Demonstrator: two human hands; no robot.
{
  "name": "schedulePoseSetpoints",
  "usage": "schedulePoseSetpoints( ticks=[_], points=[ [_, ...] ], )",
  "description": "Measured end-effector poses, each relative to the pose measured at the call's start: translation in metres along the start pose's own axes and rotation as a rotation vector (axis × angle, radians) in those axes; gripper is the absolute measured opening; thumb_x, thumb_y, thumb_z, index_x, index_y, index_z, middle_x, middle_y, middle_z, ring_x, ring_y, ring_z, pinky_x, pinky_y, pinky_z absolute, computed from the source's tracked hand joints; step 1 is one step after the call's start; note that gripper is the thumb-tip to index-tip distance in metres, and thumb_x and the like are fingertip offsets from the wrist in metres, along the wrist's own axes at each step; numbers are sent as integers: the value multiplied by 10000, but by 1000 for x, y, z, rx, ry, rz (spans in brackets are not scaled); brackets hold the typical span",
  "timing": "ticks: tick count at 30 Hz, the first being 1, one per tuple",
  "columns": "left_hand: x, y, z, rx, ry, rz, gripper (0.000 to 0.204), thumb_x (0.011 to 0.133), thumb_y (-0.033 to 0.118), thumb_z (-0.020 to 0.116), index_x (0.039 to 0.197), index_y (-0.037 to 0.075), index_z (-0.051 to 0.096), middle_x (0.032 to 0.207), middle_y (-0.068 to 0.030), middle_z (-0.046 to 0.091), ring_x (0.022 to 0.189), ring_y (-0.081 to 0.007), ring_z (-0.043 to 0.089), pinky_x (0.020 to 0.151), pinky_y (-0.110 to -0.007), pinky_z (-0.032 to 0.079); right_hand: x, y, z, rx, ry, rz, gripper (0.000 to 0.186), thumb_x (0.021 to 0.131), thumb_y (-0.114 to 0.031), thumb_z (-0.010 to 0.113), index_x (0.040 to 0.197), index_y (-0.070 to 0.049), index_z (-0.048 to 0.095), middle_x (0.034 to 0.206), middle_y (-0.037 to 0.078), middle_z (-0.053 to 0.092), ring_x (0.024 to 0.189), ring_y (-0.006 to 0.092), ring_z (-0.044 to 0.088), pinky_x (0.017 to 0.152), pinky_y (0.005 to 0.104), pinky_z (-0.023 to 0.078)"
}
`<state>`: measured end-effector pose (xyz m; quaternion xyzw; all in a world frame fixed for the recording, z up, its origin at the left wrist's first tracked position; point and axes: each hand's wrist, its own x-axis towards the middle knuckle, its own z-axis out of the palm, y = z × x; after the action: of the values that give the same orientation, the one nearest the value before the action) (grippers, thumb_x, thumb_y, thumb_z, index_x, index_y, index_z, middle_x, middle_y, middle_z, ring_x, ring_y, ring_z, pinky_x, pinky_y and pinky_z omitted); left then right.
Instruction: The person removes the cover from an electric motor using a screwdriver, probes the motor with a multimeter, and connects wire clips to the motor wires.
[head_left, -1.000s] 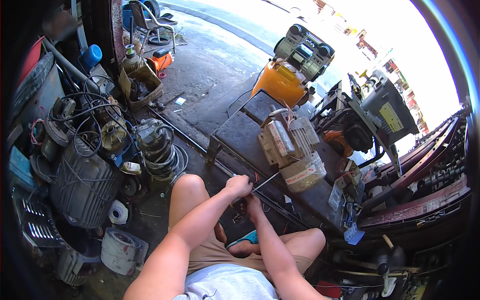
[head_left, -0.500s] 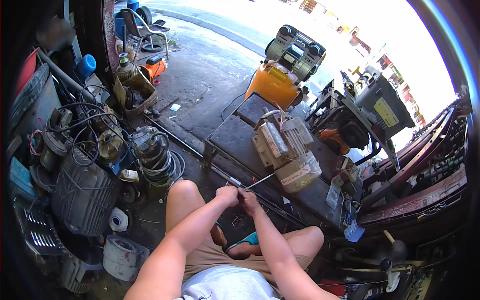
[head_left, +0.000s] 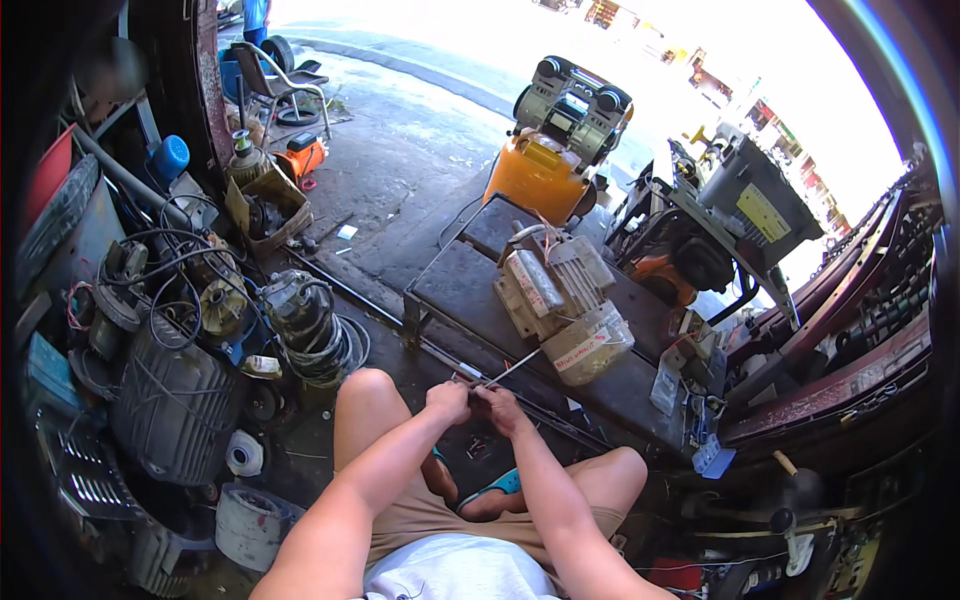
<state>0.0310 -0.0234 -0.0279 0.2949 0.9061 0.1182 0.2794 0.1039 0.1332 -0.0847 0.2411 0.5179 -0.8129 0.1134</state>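
My left hand (head_left: 449, 401) and my right hand (head_left: 500, 411) are close together above my lap, both with curled fingers. Between them lies the near end of a thin pale cable (head_left: 515, 367), which runs up toward the electric motor (head_left: 562, 290) on the low dark metal bench. My right hand grips this cable near its end. Fingers of my left hand are pinched at the same spot; what exactly they hold is too small to make out. The motor is grey-beige, finned, with a pale cover bearing a red-marked label.
An orange-tanked air compressor (head_left: 540, 175) stands beyond the bench. To the left are a pump with coiled cable (head_left: 310, 325), a large finned motor housing (head_left: 175, 400) and a cardboard box (head_left: 268, 210). A dark grey machine (head_left: 760, 205) and a metal rack (head_left: 840, 350) are on the right.
My hands have drawn slightly apart and stay at the cable's end. The view has shifted a little. At the far upper left, more of a person in blue shows.
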Motion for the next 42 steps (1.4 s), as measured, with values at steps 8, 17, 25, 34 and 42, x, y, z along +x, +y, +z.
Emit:
schedulePoseSetpoints(
  ticks=[8, 17, 25, 34, 42],
  points=[
    [6, -21, 44, 34, 406, 54, 342, 772, 233, 731, 1030, 13, 686, 1086, -181, 638, 1029, -365, 640, 823, -464, 561, -3, -10, 23, -48, 32, -77, 200, 986, -165, 653, 1141, -40, 679, 1067, 57, 715, 938, 179, 706, 900, 361, 583],
    [0, -18, 18, -15, 370, 107, 285, 745, 175, 689, 993, 38, 721, 1052, -176, 679, 1007, -343, 674, 846, -447, 567, -7, -18, 29, -119, 37, -94, 202, 984, -123, 664, 1148, -9, 695, 1078, 89, 722, 954, 174, 713, 864, 327, 594],
    [10, -20, -7, -103, -96, 102, 331, 738, 260, 685, 951, 20, 768, 995, -222, 743, 964, -345, 721, 866, -417, 575, -18, -23, 32, -143, 102, -130, 218, 951, -191, 734, 1067, -7, 717, 992, 62, 728, 858, 146, 700, 818, 304, 588],
    [15, -37, 1, -475, -146, 68, 522, 685, 467, 757, 1003, 53, 777, 1026, -195, 754, 985, -360, 719, 885, -420, 566, -12, -16, 52, -467, 362, -180, 420, 818, -390, 844, 900, 11, 754, 856, 81, 755, 731, 138, 684, 680, 311, 538],
    [1, -41, -9, -237, 0, 7, 588, 687, 541, 777, 1149, 178, 750, 1062, -171, 751, 1025, -338, 716, 924, -440, 563, -10, -28, 58, -269, 267, -91, 419, 869, -359, 780, 1127, -35, 719, 929, 78, 742, 697, 153, 671, 623, 357, 552]
  ],
)
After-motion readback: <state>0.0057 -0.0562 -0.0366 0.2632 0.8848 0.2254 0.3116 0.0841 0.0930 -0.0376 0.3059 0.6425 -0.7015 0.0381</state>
